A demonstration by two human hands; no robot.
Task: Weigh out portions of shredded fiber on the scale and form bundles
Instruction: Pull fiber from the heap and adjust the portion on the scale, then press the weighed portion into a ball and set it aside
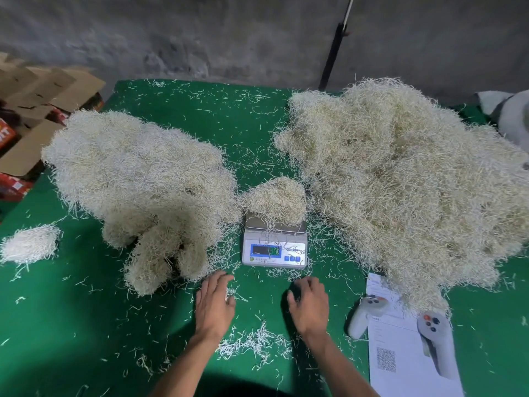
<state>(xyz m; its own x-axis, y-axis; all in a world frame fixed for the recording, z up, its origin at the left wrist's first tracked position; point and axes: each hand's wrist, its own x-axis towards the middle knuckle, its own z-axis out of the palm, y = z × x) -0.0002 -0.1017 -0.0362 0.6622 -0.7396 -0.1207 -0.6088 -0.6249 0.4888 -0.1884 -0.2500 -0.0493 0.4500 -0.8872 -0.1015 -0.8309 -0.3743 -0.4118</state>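
Observation:
A small white digital scale (274, 250) stands mid-table with a portion of pale shredded fiber (274, 200) heaped on its pan; its display is lit. One big fiber pile (134, 179) lies to its left and a larger one (400, 173) to its right. A small separate bundle (30, 243) rests at the far left. My left hand (214, 303) lies flat on the green cloth just in front of the scale, fingers apart, holding nothing. My right hand (310, 303) rests beside it with fingers curled down; I cannot make out anything inside it.
The green table cloth (86, 325) is strewn with loose strands, with a thicker scatter (254, 342) between my wrists. Two white controllers (367, 313) (435, 339) lie on printed sheets (400, 359) at the front right. Cardboard boxes (34, 110) stand off the table's left edge. A concrete wall rises behind.

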